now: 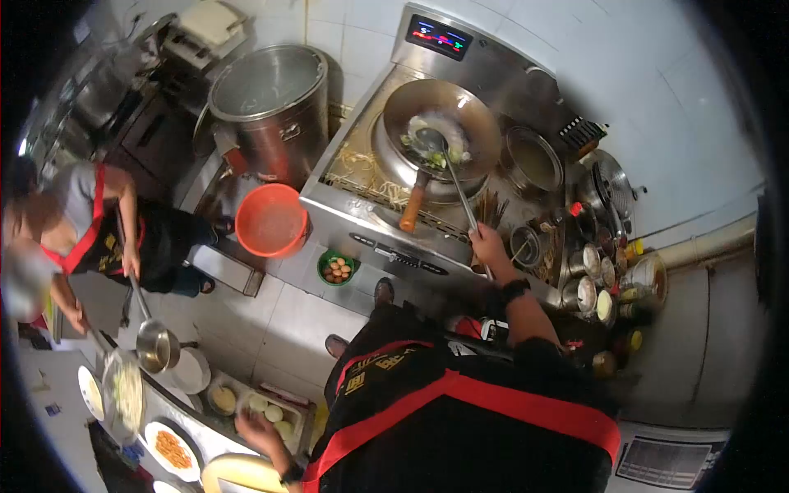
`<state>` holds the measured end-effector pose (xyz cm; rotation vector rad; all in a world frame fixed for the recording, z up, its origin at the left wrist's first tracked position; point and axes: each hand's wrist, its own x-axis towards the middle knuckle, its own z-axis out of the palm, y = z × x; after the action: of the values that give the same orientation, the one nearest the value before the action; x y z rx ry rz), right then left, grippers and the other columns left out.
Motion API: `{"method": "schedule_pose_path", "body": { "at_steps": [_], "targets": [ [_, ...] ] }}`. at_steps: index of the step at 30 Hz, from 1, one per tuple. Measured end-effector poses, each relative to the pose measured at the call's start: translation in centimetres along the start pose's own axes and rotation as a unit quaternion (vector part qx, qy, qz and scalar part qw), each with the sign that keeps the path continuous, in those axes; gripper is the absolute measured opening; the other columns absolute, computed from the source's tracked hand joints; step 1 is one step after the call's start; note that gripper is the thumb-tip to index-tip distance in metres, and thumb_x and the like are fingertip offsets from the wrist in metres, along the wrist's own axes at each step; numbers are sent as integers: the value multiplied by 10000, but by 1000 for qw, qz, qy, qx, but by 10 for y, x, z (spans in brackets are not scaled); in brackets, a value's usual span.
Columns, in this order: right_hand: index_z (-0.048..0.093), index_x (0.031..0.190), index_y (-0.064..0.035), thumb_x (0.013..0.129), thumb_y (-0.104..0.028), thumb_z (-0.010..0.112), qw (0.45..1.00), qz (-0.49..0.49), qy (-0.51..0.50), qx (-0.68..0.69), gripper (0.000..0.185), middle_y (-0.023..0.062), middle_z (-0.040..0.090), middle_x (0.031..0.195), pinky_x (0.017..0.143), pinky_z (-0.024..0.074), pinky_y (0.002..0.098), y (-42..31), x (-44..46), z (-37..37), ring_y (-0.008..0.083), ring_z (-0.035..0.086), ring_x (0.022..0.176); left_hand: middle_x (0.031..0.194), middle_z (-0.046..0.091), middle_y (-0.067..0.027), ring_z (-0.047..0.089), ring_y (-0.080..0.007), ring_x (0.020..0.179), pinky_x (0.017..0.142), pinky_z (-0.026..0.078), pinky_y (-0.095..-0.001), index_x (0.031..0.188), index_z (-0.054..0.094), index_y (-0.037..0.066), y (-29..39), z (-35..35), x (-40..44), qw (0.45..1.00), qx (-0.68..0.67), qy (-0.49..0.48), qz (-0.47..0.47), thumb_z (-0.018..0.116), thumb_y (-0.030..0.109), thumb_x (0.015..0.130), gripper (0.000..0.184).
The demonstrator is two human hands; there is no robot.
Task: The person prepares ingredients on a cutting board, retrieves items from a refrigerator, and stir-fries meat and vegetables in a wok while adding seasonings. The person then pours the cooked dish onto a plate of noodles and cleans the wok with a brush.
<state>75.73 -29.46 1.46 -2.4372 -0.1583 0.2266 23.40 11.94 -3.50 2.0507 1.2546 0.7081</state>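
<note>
Gripping steel ladle near handle end: right hand, over front edge of stove. Ladle head's in wok; probably stiff, fairly light, hot low down, so hold high. Left hand: fingers loosely spread, seemingly empty, beside tray.

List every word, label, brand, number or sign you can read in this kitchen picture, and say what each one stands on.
Nothing reads with certainty.
Stove display: lit coloured marks, one like "S" or "5"; the rest too small.
Yellow characters on the camera wearer's apron: too blurred.
Yellow marks on the co-worker's apron: too blurred.
Stove's front control strip: markings too small.
</note>
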Motion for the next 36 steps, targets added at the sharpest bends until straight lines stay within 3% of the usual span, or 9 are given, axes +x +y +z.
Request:
{"method": "schedule_pose_path", "body": {
  "at_steps": [7, 12, 14, 17, 21, 23, 27, 29, 36],
  "targets": [
    [581, 1082, 3, 925, -244, 514, 994, 2, 102, 25, 300, 259, 615, 871, 698, 468, 444, 6, 47, 5, 386, 611, 803, 930, 625, -184, 641, -284, 838, 755, 515, -350, 1107, 576, -43, 332, 207, 103, 867, -149, -318, 354, 651, 98, 832, 318],
    [565, 1039, -24, 946, -259, 484, 992, 12, 100, 75, 266, 129, 553, 703, 569, 443, 394, 15, 58, -13, 252, 550, 615, 804, 614, -114, 615, -226, 695, 629, 498, -350, 1070, 566, -6, 365, 387, 98, 832, -129, -509, 182, 645, 315, 866, 389],
    [560, 1004, -44, 972, -257, 452, 990, 3, 138, 9, 241, 42, 500, 634, 492, 422, 336, 24, 56, -10, 138, 490, 526, 679, 536, -34, 542, -152, 573, 488, 428, -313, 928, 533, 66, 375, 405, 87, 579, -336, -697, -258, 637, 331, 872, 289],
    [529, 1052, -68, 977, -277, 431, 976, 120, 16, 179, 243, 37, 503, 645, 439, 403, 310, 18, 49, -5, 129, 456, 486, 620, 462, 6, 466, -109, 486, 415, 342, -263, 838, 471, 120, 389, 389, 69, 608, -345, -668, -256, 642, 299, 870, 249],
    [420, 1225, -88, 993, -292, 414, 698, 271, -165, 643, 309, -20, 434, 669, 383, 353, 251, -14, 19, -26, 81, 383, 473, 628, 490, -10, 467, -131, 439, 392, 363, -270, 856, 485, 92, 408, 373, 63, 656, -314, -628, -278, 638, 293, 876, 253],
    [429, 1284, -58, 999, -339, 402, 325, 255, -266, 871, 400, -33, 382, 658, 361, 349, 225, -11, 16, -30, 68, 368, 464, 651, 507, -17, 488, -138, 467, 414, 385, -274, 871, 487, 91, 412, 365, 67, 649, -302, -641, -278, 626, 297, 885, 249],
    [414, 1305, -77, 1005, -331, 390, 311, 265, -279, 869, 394, -41, 326, 651, 359, 342, 207, -22, 2, -49, 55, 336, 456, 742, 551, -37, 547, -160, 578, 494, 435, -284, 925, 498, 95, 402, 374, 78, 527, -357, -675, -374, 584, 310, 914, 232],
    [447, 1285, -94, 1000, -304, 400, 620, 232, -257, 704, 357, -25, 387, 672, 353, 339, 218, -27, -3, -57, 56, 383, 469, 788, 557, -41, 547, -163, 625, 534, 446, -290, 976, 497, 106, 395, 385, 81, 498, -363, -676, -405, 570, 306, 920, 220],
    [492, 1279, -54, 944, -225, 506, 976, 51, -71, 201, 376, 3, 517, 668, 459, 399, 245, -12, -22, -43, 85, 486, 512, 740, 548, -33, 481, -131, 521, 474, 420, -277, 997, 501, 97, 398, 397, 72, 410, -428, -683, -427, 561, 210, 901, 160]
  ]
}}
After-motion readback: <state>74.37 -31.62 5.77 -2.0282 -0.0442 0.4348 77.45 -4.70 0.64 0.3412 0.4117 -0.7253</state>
